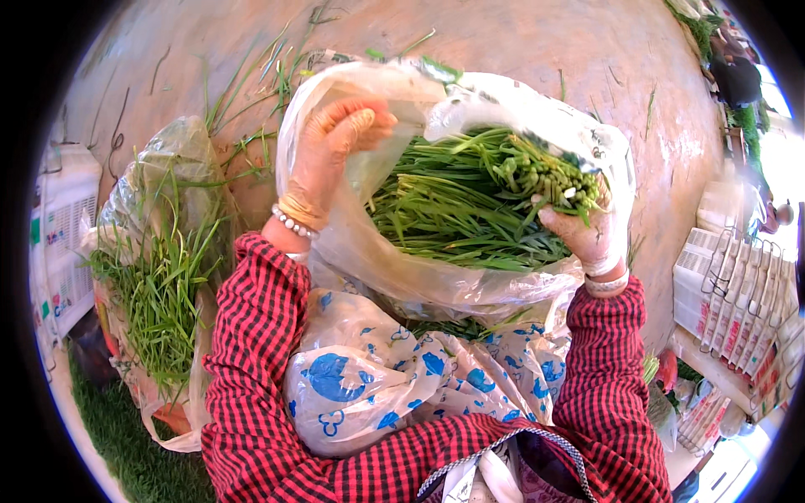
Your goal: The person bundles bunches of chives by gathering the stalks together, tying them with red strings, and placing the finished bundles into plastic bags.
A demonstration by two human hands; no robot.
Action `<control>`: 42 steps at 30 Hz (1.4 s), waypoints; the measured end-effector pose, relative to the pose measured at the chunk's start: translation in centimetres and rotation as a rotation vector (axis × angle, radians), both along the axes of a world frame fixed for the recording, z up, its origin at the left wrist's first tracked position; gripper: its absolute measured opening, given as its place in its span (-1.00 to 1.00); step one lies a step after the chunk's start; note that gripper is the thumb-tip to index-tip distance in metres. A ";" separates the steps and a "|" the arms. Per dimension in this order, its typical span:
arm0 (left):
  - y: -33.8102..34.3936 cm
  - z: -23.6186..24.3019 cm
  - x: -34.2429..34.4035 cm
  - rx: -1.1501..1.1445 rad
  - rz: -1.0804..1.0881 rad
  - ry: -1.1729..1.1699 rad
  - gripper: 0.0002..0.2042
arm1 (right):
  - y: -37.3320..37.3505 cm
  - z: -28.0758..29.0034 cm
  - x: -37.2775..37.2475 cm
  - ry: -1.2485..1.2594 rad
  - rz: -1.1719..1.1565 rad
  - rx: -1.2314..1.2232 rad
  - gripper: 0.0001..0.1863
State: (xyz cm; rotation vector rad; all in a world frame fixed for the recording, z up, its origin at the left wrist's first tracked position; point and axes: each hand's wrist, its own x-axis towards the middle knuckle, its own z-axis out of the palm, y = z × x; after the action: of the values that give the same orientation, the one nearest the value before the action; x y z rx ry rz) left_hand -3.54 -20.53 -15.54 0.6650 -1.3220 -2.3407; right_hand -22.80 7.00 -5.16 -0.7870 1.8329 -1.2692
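Observation:
A large translucent plastic bag [319, 235] holds long, narrow green leaves [436, 218]. My left hand [335, 147], in an orange-tinted glove with a beaded bracelet at the wrist, is raised at the bag's upper left, fingers curled; what they hold, if anything, is unclear. My right hand [579, 230], in a pale glove, grips a bunch of green stalks [553, 172], cut ends toward the right, in the bag's opening. A plastic sheet with blue prints [428, 386] lies over my lap, below the bag.
Another bag of loose greens [168, 293] is at my left beside a white crate [63, 235]. White crates [713, 293] are stacked at the right. A person in dark clothing [738, 80] is at the far upper right. Loose leaves [260, 92] lie on the floor [193, 59].

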 end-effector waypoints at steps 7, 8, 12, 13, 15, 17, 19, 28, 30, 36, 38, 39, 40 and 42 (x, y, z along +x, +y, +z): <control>5.7 -0.8 -4.3 0.435 -0.019 0.142 -0.60 | -2.0 -5.5 0.5 0.309 0.052 -0.012 -0.36; 6.1 -0.9 -4.9 0.500 -0.023 0.132 -0.60 | -3.1 -5.1 0.7 0.467 0.133 0.046 -0.37; 8.0 0.1 -4.4 0.405 -0.053 0.297 -0.59 | -7.3 -3.2 2.1 0.861 0.560 0.473 -0.35; 8.6 -0.4 -4.5 0.231 0.056 0.274 -0.59 | -8.9 -1.9 3.2 0.936 0.577 0.454 -0.33; 9.4 1.9 -4.6 0.400 0.150 0.222 -0.61 | -9.4 -0.2 3.6 0.930 0.540 0.374 -0.29; 8.9 6.0 -4.7 0.414 0.244 0.195 -0.62 | -9.1 0.7 3.6 0.769 0.453 0.228 -0.23; 9.8 8.7 -4.6 0.327 0.304 0.231 -0.63 | -7.1 -0.4 3.0 0.669 0.242 -0.020 -0.24; 23.2 25.3 -5.7 -0.465 0.099 0.756 -0.55 | 11.4 6.6 6.5 0.127 -0.619 -0.453 -0.35; 25.7 28.0 -4.8 -0.503 0.090 0.856 -0.55 | 14.8 9.8 8.2 0.129 -0.695 -0.552 -0.38; 30.4 31.9 -1.5 -0.785 0.071 0.964 -0.21 | 24.4 18.4 12.0 0.196 -0.847 -0.778 -0.45; 30.8 31.7 -1.1 -0.973 0.045 0.871 0.03 | 26.9 21.3 13.3 0.240 -0.884 -0.837 -0.48; 31.9 31.2 -1.0 -0.996 0.025 0.837 0.15 | 27.5 22.3 13.9 0.246 -0.884 -0.859 -0.49; 33.8 30.9 -1.5 -0.896 -0.034 0.853 0.17 | 27.8 23.2 14.2 0.255 -0.877 -0.877 -0.50; 36.5 30.9 -1.8 -0.605 -0.158 0.903 0.19 | 26.5 25.5 15.2 0.251 -0.801 -0.874 -0.52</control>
State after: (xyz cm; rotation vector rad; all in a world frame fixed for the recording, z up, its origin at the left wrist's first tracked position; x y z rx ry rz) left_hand -5.33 15.97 15.35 -0.6265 -1.4846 -1.7722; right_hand -7.62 33.51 20.36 -0.6572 1.8186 -2.6926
